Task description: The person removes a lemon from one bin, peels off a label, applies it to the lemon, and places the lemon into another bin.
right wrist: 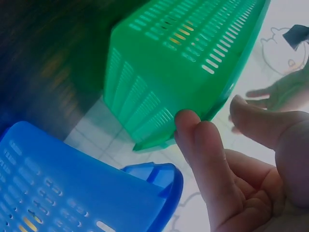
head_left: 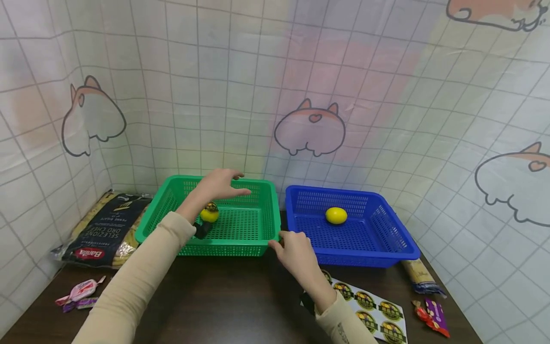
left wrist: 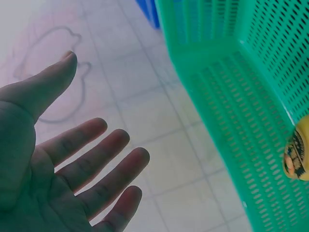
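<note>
Green basket [head_left: 240, 234] sits on the tabletop [head_left: 223, 301] beside the blue basket [head_left: 365, 243]. My left hand [head_left: 219, 185] hovers spread, holding nothing, above its stickered lemon [head_left: 209, 212]; my right hand [head_left: 296, 251], fingers relaxed, touches its near corner.

From the head camera I see even, soft indoor light with no harsh glare; the dark worktop [head_left: 240, 296] shows only faint shadows under the baskets. The wide lens bends the wall's grid lines toward the picture edges. My left wrist view is washed out and bluish, with the left hand [left wrist: 58, 159] dim against a bright wall. My right wrist view is blurred at its upper left and carries the same cool tint.
</note>
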Action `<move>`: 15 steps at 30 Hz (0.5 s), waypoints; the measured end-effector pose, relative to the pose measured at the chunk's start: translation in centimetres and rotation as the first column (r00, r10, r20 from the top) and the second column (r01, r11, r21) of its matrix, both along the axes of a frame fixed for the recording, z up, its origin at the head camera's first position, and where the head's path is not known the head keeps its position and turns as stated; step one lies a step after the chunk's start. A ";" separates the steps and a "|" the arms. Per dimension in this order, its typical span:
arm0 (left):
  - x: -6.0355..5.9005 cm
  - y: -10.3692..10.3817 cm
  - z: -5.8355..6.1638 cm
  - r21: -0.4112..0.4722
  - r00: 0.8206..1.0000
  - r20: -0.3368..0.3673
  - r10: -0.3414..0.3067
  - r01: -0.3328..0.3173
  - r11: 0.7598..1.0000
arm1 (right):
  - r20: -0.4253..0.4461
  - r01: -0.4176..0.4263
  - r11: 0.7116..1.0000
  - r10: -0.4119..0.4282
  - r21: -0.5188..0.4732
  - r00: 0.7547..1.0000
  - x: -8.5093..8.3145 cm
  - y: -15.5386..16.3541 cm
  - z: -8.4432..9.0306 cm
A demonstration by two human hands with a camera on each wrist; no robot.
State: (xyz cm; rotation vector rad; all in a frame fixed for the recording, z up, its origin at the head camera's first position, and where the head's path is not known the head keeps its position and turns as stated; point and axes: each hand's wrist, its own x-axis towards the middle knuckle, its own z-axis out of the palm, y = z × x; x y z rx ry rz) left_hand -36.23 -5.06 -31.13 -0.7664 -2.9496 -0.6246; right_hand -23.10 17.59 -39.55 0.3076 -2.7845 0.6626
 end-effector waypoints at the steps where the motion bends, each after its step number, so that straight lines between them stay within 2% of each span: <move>1: 0.3 0.2 0.1 0.005 1.000 -0.018 -0.012 0.012 1.000 | 0.000 0.001 1.000 -0.001 0.004 1.000 0.1 0.0 0.0; 8: 3.0 1.3 -0.4 0.066 0.990 -0.109 -0.085 0.093 0.994 | -0.014 0.011 0.998 -0.010 0.055 1.000 1.6 0.3 0.3; 15: 6.6 2.2 -2.3 0.077 0.974 -0.198 -0.107 0.124 0.989 | 0.022 -0.069 0.995 0.067 0.069 0.997 3.4 0.9 0.2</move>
